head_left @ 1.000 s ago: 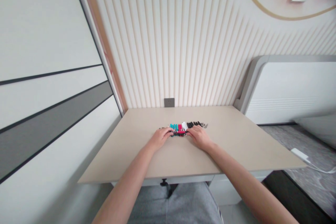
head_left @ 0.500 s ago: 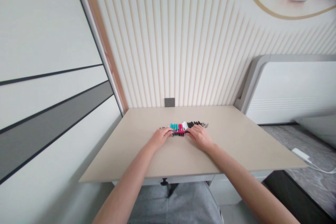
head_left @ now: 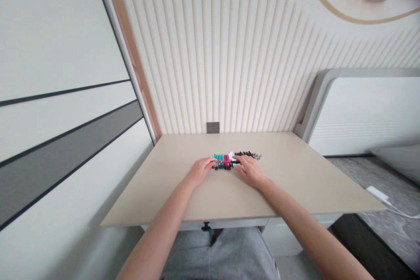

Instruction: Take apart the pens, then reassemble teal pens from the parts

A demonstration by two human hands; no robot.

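Note:
A tight row of markers [head_left: 234, 159] lies on the beige table [head_left: 305, 175], running from teal through red and white to black. A slim dark pen [head_left: 226, 163] lies crosswise over the row. My left hand [head_left: 199, 171] has its fingertips on the pen's left part, and my right hand [head_left: 251, 173] pinches near its right end. The small size of the pen hides how firm either grip is. Both hands cover the near ends of the markers.
The table's far edge meets a ribbed cream wall with a grey wall socket [head_left: 213, 127]. A white cabinet-like unit [head_left: 357, 113] stands beyond the right edge, with a white cable and plug [head_left: 377, 193] on the grey floor. My grey-trousered lap [head_left: 216, 258] lies below the near edge.
My right hand has shifted slightly right along the row, and the crosswise pen now shows darker between my hands. The view has tilted a little.

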